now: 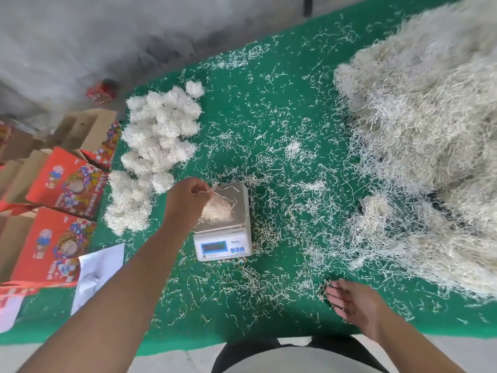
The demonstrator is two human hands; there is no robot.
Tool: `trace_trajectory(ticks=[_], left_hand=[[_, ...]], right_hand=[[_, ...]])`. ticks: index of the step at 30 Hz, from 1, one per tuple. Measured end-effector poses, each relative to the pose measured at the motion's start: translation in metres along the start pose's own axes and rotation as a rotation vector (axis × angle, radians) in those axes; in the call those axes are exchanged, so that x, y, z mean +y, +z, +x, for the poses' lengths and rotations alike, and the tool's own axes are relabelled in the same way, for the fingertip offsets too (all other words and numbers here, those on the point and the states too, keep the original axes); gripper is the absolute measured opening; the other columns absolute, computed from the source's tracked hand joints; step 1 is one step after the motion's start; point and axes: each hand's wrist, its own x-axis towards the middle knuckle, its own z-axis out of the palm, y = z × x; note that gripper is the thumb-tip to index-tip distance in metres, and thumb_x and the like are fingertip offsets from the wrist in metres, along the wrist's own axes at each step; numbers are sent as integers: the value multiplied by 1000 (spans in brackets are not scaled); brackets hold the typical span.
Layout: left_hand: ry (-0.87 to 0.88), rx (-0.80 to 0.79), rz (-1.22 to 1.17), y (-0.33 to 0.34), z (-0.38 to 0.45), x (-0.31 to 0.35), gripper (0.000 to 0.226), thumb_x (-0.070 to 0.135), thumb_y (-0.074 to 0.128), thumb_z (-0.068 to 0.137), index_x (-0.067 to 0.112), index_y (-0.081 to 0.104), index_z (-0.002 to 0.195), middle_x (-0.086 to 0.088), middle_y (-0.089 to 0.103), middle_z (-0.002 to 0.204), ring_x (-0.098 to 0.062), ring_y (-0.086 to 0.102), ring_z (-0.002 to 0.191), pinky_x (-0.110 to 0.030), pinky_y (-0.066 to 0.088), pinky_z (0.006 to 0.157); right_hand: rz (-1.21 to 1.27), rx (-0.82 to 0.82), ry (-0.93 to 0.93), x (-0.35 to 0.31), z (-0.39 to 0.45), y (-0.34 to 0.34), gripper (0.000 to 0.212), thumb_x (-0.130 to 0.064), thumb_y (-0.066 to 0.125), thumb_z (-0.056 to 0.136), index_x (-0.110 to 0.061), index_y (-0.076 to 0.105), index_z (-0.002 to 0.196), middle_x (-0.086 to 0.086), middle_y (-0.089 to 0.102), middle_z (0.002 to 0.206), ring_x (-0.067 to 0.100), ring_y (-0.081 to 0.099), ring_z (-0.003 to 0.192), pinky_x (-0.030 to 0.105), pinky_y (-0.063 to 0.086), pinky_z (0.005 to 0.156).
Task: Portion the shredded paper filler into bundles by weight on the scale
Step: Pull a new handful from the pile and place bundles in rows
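A white digital scale (222, 232) sits near the middle of the green table (269, 125), its metal weighing pan toward the far side and its display and buttons facing the person. On the pan lies a small clump of shredded paper (219, 208), and the left hand (185, 196) reaches over the pan's left edge, its fingers (200, 189) curled together and pinching a few strands at the top of that clump. The right hand (352, 300) rests low on the table well to the right of the scale, palm turned up and fingers spread loosely apart, with only a few stray shreds lying in and around them. A large loose heap of shredded paper filler (425, 146) fills the right side of the table, its edge trailing out toward the right hand. On the left side, beyond and beside the left hand, a cluster of rounded white bundles (158, 135) is packed close together, with a further group nearer the table's left edge. Scattered shreds (271, 162) cover the green surface all around the scale. Off the table's left edge stand red printed cardboard boxes (61, 184), some open, and a white sheet (99, 270) lies at the table's near left corner
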Motion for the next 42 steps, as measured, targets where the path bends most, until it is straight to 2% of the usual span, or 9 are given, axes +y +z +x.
trace_trajectory(ticks=[6,10,13,19,23,29,35,40,42], left_hand=[[-47,-60,-5,15,44,-58,10,15,77,90,22,71,87,2,75,89,-10,70,75,-27,58,70],[-37,-119,-60,21,66,-88,15,9,69,96,14,76,108,-7,78,108,-17,75,83,-41,64,79],[1,-130,-101,18,76,-107,26,3,58,100,12,74,118,-11,76,117,-21,76,91,-43,64,81],[21,-150,-259,7,69,-159,29,10,57,103,26,75,120,6,76,112,-4,72,87,-40,63,83],[13,-132,-341,-5,63,-192,25,16,61,102,22,74,123,7,76,114,-5,71,96,-40,60,93],[-52,-152,-390,-15,45,-241,22,18,63,102,25,73,120,14,73,108,7,66,96,-35,56,97],[-46,-222,-379,-15,34,-265,23,16,63,102,18,73,122,6,75,114,-12,71,99,-37,55,96],[-60,-263,-418,-9,30,-273,20,16,66,101,23,75,117,16,74,108,6,66,99,-31,54,96],[-50,-275,-404,-7,28,-276,20,17,66,100,26,75,115,19,73,108,6,66,100,-32,55,95]], right_hand=[[38,62,-13,27,-1,20,28,-19,53,110,-2,64,129,14,79,111,32,71,111,44,55,91],[75,76,7,41,-13,45,30,-28,59,106,-4,65,123,10,80,105,25,74,93,36,56,74],[91,173,-16,44,-21,63,29,-26,62,105,-4,69,121,15,80,109,34,73,102,43,56,84],[41,315,-56,40,-23,118,24,-20,56,108,-5,70,120,15,80,106,35,71,108,50,52,101],[17,382,-62,36,-15,152,22,-21,61,106,-7,72,119,11,81,102,29,73,105,40,57,84],[14,415,-102,28,-5,192,20,-20,60,106,-9,70,120,8,81,102,27,75,104,38,58,77],[10,423,-117,23,-4,220,19,-20,59,107,-10,70,118,7,82,101,26,76,103,41,60,82],[10,444,-111,23,-5,228,19,-19,59,106,-10,70,118,7,82,100,25,78,99,38,62,74],[10,448,-112,22,-3,228,18,-19,59,106,-10,70,119,7,82,100,24,78,98,37,63,75]])
